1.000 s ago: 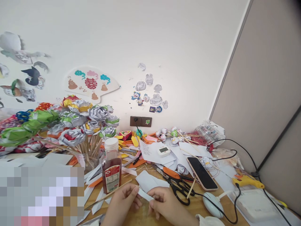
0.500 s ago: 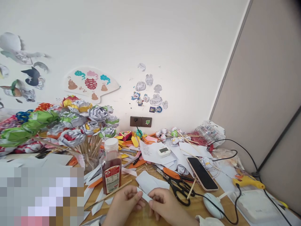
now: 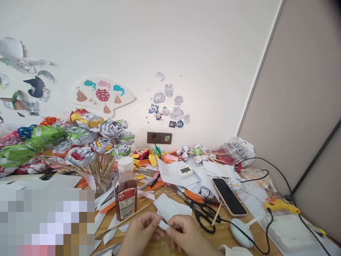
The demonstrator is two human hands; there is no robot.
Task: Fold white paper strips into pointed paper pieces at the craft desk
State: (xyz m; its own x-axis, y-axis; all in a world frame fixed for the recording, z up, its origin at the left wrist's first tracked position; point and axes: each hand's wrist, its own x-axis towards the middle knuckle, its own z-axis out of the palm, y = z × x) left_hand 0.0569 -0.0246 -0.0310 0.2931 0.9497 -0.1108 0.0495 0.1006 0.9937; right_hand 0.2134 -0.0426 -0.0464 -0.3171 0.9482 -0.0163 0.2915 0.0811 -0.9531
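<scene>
A small folded strip of white paper (image 3: 163, 224) is pinched between my two hands, low in the middle of the view. Its left end sits under the thumb and fingers of my left hand (image 3: 145, 227). My right hand (image 3: 183, 229) grips the other end, thumb on top. Just beyond the fingers, white paper sheets (image 3: 170, 208) lie flat on the wooden table (image 3: 160, 249). Black-handled scissors (image 3: 205, 215) rest right of my right hand, and a bottle of dark red liquid (image 3: 126, 195) with a white cap stands beyond my left hand.
Paper flowers on sticks (image 3: 101, 156) crowd the left. A phone (image 3: 229, 196), a white mouse-shaped object (image 3: 242, 233) and a yellow glue gun (image 3: 281, 207) with its cable lie at right. A small white timer (image 3: 185, 171) rests on papers. Paper scraps cover the back.
The paper strip has turned slightly and shows less of its left end between my fingers. Both hands stay nearly in place, with only small finger movements.
</scene>
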